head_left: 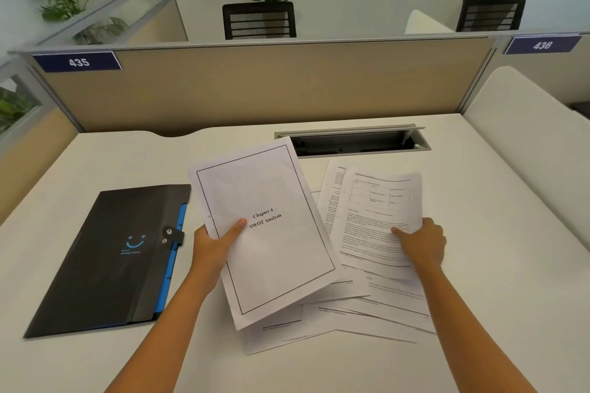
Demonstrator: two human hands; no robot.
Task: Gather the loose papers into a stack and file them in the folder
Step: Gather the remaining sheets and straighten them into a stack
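My left hand grips the left edge of a white title page reading "Chapter 4 SWOT Analysis", lifted and tilted above the desk. My right hand holds a printed sheet with a table by its right edge, thumb on top. Several loose papers lie fanned out on the desk beneath both held sheets. A black folder with a blue inner edge and a snap strap lies closed on the desk to the left, apart from the papers.
The white desk is fenced by beige partitions at the back and left. An open cable tray slot sits just behind the papers. A white panel rises at the right.
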